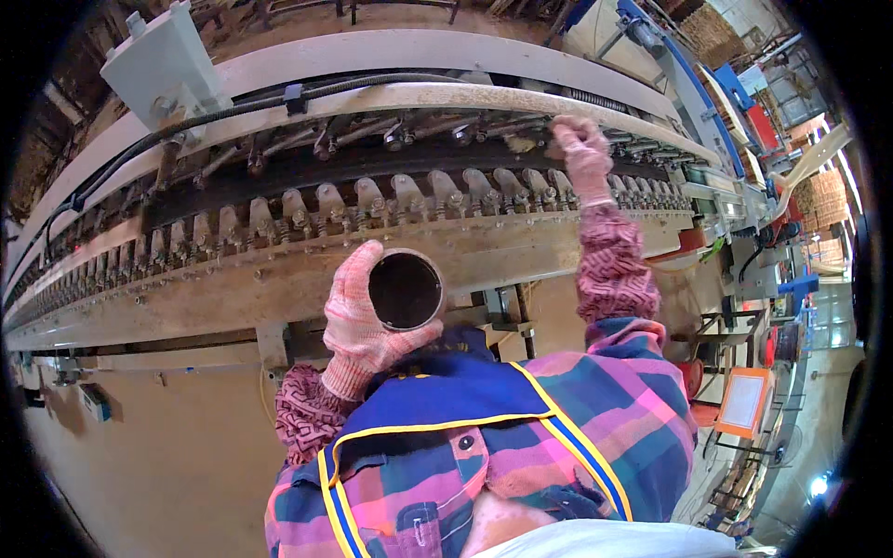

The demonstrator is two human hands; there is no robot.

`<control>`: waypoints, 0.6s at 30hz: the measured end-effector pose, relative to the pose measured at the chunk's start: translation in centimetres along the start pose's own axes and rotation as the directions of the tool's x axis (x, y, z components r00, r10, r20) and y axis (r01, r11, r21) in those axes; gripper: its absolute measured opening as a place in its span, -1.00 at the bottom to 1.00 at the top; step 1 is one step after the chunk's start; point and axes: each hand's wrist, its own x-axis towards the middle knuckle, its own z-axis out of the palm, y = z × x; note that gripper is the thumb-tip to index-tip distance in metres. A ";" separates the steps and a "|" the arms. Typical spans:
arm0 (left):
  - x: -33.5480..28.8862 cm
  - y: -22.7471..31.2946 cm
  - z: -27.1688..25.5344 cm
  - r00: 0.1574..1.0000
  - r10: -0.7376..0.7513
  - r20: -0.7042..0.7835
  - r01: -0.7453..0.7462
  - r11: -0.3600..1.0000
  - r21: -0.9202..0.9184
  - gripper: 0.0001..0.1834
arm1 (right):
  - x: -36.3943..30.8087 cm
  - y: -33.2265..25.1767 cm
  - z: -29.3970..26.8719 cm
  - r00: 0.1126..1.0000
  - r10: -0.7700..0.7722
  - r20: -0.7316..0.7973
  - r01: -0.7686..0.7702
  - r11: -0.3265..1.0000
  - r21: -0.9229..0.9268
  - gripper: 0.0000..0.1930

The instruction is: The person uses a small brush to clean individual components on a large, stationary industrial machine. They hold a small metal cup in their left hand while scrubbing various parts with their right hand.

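My left hand (358,312), in a pale pinkish knit glove, is wrapped round the side of a round open can (406,289) with a dark inside. The can is held in front of my chest, at the near side of a long machine. Stretched out to the far right, my right hand (583,153), gloved alike, is over the machine's dark channel (353,172). Its fingers are curled together, and what they hold, if anything, is hidden. Just left of them shows a small pale yellowish patch (521,144), too blurred to name.
A row of metal brackets with springs and bolts (409,195) lines the channel's near side. Rods and a black cable (372,84) run along the far side. A grey box (163,65) stands at the far left. An orange-framed board (742,402) is at the right.
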 end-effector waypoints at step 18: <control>-0.4 -0.1 -0.2 0.998 0.041 -0.051 -0.042 0.999 -0.014 0.19 | -1.5 -0.5 2.7 0.674 -0.613 0.412 0.712 0.391 -0.583 -0.85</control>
